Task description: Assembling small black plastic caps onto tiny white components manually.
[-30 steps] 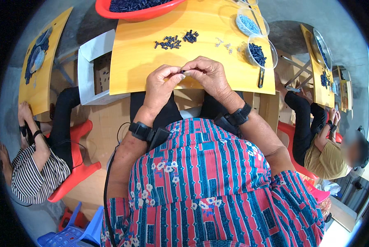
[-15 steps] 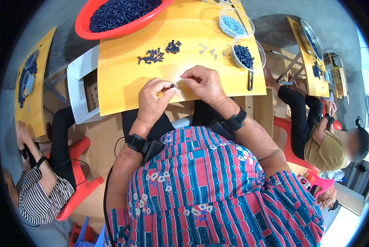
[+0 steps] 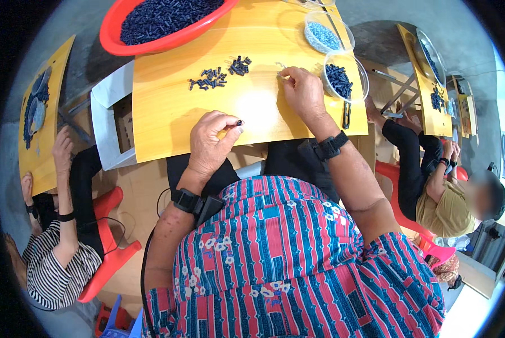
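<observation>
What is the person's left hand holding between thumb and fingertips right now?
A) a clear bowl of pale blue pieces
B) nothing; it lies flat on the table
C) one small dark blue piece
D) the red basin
C. The left hand pinches one small dark blue piece just above the yellow table, while the right hand reaches toward small pale parts further up the table.

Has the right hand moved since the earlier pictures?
Yes. The right hand has left the left hand and reached up the yellow board, toward the bowl of dark pieces.
</observation>
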A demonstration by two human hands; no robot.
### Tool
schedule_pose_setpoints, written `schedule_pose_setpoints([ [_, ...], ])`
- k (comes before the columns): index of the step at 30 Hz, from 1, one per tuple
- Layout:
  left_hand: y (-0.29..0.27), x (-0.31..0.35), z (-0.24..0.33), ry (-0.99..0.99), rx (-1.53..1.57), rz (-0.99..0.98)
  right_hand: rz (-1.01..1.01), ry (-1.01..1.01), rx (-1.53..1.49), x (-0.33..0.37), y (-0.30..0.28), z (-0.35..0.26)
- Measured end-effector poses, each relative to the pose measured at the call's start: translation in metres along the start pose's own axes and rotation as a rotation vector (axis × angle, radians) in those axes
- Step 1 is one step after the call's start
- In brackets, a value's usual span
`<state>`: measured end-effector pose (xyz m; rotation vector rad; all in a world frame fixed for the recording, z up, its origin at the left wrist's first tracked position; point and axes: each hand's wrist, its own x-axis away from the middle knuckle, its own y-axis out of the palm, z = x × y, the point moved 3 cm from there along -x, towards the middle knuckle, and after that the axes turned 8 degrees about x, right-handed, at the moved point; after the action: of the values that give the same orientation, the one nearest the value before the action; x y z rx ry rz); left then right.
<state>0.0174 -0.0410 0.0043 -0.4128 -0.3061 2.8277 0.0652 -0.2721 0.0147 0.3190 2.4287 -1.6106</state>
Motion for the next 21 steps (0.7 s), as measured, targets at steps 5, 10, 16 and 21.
schedule_pose_setpoints([
  [5,-0.0011,0.0011,-0.0001,-0.009,0.003,-0.008,-0.018,-0.004,0.043,-0.0015,0.0001,-0.0018],
  [10,-0.0007,0.0022,-0.0001,0.004,-0.012,-0.009,-0.013,0.002,0.045,-0.0008,-0.0002,-0.0023],
  [16,-0.0008,0.0024,0.0016,0.003,-0.021,-0.026,-0.016,-0.001,0.048,0.0001,-0.0012,-0.0023],
  [21,-0.0012,0.0030,0.0028,0.012,-0.027,-0.022,-0.027,-0.013,0.056,0.0013,0.0005,-0.0010],
])
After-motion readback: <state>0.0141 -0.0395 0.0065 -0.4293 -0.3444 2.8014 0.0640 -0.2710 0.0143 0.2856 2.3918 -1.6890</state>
